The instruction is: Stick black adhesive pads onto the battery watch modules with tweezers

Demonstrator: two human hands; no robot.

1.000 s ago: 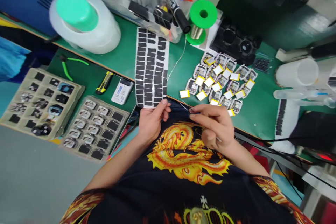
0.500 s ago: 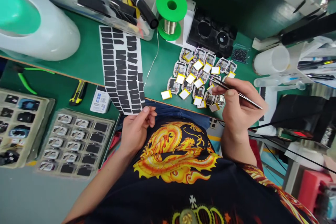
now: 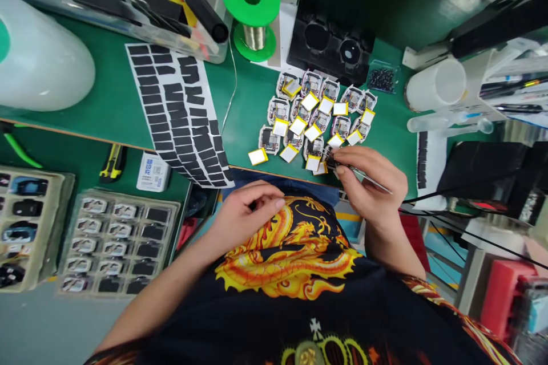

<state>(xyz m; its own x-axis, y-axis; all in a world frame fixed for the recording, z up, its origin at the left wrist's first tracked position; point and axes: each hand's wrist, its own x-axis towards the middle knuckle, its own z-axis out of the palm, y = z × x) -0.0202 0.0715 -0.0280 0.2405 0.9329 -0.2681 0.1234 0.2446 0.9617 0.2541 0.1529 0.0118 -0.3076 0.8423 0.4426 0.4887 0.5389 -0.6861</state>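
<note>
My right hand is closed around metal tweezers, whose tips reach in among the nearest small electronic modules. These modules have pale frames and exposed circuitry, and lie in rows on the green bench. White battery cells with yellow edges sit on or beside them. What lies directly under my right fingertips is partly hidden. My left hand hovers in front of my shirt, thumb and fingers extended and apart, holding nothing. Above it, a white sheet of black adhesive pieces overhangs the bench edge.
A green solder spool, a clear bin with a marker and a black fixture line the back. A small screw tray and a white cup stand right. Lower left are a compartment tray and a yellow cutter.
My left hand has let go of the black-piece sheet and moved right, toward my body. My right hand has brought the tweezers down and left to the front modules. The view has shifted slightly.
</note>
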